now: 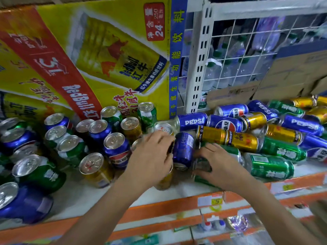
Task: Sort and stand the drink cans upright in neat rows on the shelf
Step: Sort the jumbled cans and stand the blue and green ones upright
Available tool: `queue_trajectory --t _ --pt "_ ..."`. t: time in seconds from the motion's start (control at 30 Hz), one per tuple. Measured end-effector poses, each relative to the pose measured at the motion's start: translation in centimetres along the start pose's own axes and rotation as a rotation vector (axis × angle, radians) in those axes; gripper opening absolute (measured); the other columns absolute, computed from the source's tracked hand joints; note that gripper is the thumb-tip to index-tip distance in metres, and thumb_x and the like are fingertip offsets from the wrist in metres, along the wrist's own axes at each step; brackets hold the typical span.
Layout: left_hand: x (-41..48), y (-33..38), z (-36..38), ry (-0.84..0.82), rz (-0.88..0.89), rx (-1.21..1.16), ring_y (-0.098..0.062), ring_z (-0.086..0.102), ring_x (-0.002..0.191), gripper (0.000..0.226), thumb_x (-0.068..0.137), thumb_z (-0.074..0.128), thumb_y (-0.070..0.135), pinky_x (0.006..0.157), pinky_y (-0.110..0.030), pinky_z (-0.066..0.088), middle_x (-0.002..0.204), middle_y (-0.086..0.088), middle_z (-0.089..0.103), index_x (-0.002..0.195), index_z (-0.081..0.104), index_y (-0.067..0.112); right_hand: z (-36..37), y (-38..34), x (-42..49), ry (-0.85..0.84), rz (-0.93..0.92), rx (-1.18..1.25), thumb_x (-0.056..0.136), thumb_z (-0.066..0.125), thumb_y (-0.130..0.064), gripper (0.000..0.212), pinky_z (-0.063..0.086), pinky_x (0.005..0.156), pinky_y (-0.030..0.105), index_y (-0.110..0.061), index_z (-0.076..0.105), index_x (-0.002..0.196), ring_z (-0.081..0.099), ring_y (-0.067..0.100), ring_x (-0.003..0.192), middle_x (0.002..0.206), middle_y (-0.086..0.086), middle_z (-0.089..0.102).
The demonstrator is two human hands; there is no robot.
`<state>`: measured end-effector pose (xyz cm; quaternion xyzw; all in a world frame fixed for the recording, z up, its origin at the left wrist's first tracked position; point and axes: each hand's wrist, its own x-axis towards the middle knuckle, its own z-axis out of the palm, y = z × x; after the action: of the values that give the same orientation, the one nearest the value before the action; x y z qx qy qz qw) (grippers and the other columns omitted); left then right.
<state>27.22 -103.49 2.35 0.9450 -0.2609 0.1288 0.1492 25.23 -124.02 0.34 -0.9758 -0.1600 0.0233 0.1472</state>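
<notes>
In the head view, a large yellow and red Red Bull cardboard carton (99, 55) leans at the back of a white shelf with an orange front strip (76, 197).

In front of the carton's left and middle parts stand the upright blue, green and gold drink cans (115, 147), silver tops up, in loose clusters and not straight rows. To the carton's right, a heap of blue, green and gold cans lying on their sides (228, 138) covers the shelf.

Below the carton's lower right corner, near the shelf's front, both hands meet.
- **Left hand:** The left hand (152, 154) is curled over the top of an upright gold metal can (163, 181), with its fingers bent down the far side and gripping it.
- **Right hand:** The right hand (219, 167) clasps a green metal can lying on its side (201, 167), thumb and fingers bent around it.
- **Between them:** A tilted blue metal can (183, 151) sits just beside the left fingertips. Whether it touches them cannot be told.

Right of the carton rises a white wire-grid shelf panel (200, 59), with clear plastic bottles (217, 68) behind it and brown cardboard boxes (292, 73) further right. White and yellow price labels (210, 200) sit on the orange strip.
</notes>
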Motion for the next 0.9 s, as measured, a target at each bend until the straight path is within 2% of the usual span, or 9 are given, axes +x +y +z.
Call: queue_trajectory --t 0.07,0.13,0.23,0.33,0.47,0.63,0.73,0.8,0.9 --pt "0.9 1.7 0.9 -0.154 -0.029 0.086 -0.022 0.050 0.117 0.044 0.091 0.052 0.036 0.093 -0.033 0.042 0.127 0.001 0.052 0.132 0.045 0.024 -0.7 1.3 -0.7 -0.047 0.034 -0.063 0.084 0.059 -0.052 0.048 0.037 0.092 0.026 -0.022 0.051 0.120 0.042 0.017 0.115 0.114 -0.003 0.050" --pt "1.7 3.0 1.7 -0.296 -0.066 0.235 -0.024 0.050 0.115 0.049 0.092 0.049 0.045 0.087 -0.036 0.043 0.125 -0.002 0.052 0.135 0.037 0.025 -1.2 2.4 -1.3 -0.119 0.059 -0.118 0.082 0.057 -0.059 0.057 0.037 0.092 0.026 -0.025 0.045 0.125 0.041 0.015 0.117 0.118 -0.006 0.047" --pt "2.5 3.9 3.3 -0.443 -0.150 0.364 -0.030 0.056 0.109 0.072 0.086 0.055 0.053 0.077 -0.034 0.040 0.119 -0.008 0.059 0.142 0.023 0.020 -1.5 3.6 -2.0 -0.192 0.069 -0.157 0.073 0.062 -0.066 0.071 0.040 0.090 0.028 -0.028 0.038 0.128 0.040 0.015 0.117 0.121 -0.007 0.042" --pt "3.2 4.4 4.8 -0.533 -0.223 0.459 -0.031 0.059 0.107 0.097 0.083 0.061 0.049 0.077 -0.033 0.035 0.120 -0.008 0.062 0.150 0.000 0.015 -1.1 3.6 -2.2 -0.208 0.033 -0.226 0.070 0.064 -0.065 0.078 0.042 0.088 0.031 -0.025 0.034 0.130 0.037 0.016 0.115 0.121 -0.005 0.038" --pt "4.1 4.9 5.8 -0.581 -0.277 0.467 -0.029 0.060 0.105 0.102 0.085 0.060 0.038 0.073 -0.033 0.032 0.119 -0.007 0.062 0.150 -0.014 0.012 -0.6 3.3 -1.9 -0.214 -0.016 -0.294 0.070 0.070 -0.059 0.080 0.042 0.093 0.036 -0.018 0.032 0.129 0.036 0.022 0.114 0.121 0.001 0.037" --pt "4.4 5.2 6.1 -0.535 -0.244 0.453 -0.030 0.059 0.104 0.097 0.086 0.059 0.035 0.074 -0.034 0.037 0.119 -0.011 0.059 0.151 -0.011 0.017 -0.9 3.7 -1.7 -0.229 -0.061 -0.309 0.075 0.069 -0.047 0.072 0.041 0.091 0.037 -0.014 0.032 0.128 0.036 0.025 0.113 0.122 0.005 0.037" --pt "4.3 5.0 5.6 -0.504 -0.280 0.405 -0.033 0.057 0.106 0.096 0.085 0.060 0.039 0.081 -0.036 0.042 0.123 -0.015 0.051 0.151 -0.008 0.023 -1.3 3.9 -1.5 -0.250 -0.073 -0.248 0.075 0.065 -0.050 0.083 0.042 0.094 0.039 -0.018 0.023 0.140 0.038 0.025 0.118 0.125 0.006 0.041" --pt "4.4 5.0 4.7 -0.466 -0.323 0.332 -0.035 0.056 0.107 0.090 0.085 0.060 0.042 0.083 -0.039 0.044 0.125 -0.015 0.048 0.151 0.001 0.027 -1.8 4.1 -1.2 -0.239 -0.069 -0.176 0.074 0.066 -0.048 0.088 0.044 0.096 0.039 -0.022 0.018 0.143 0.038 0.024 0.119 0.126 0.004 0.042" --pt "5.0 5.2 3.3 -0.368 -0.324 0.275 -0.037 0.058 0.103 0.074 0.083 0.063 0.043 0.083 -0.041 0.046 0.129 -0.009 0.039 0.144 0.024 0.029 -2.7 4.0 -0.6 -0.190 -0.094 -0.059 0.074 0.068 -0.047 0.084 0.042 0.099 0.036 -0.024 0.023 0.140 0.037 0.021 0.119 0.127 0.000 0.042"
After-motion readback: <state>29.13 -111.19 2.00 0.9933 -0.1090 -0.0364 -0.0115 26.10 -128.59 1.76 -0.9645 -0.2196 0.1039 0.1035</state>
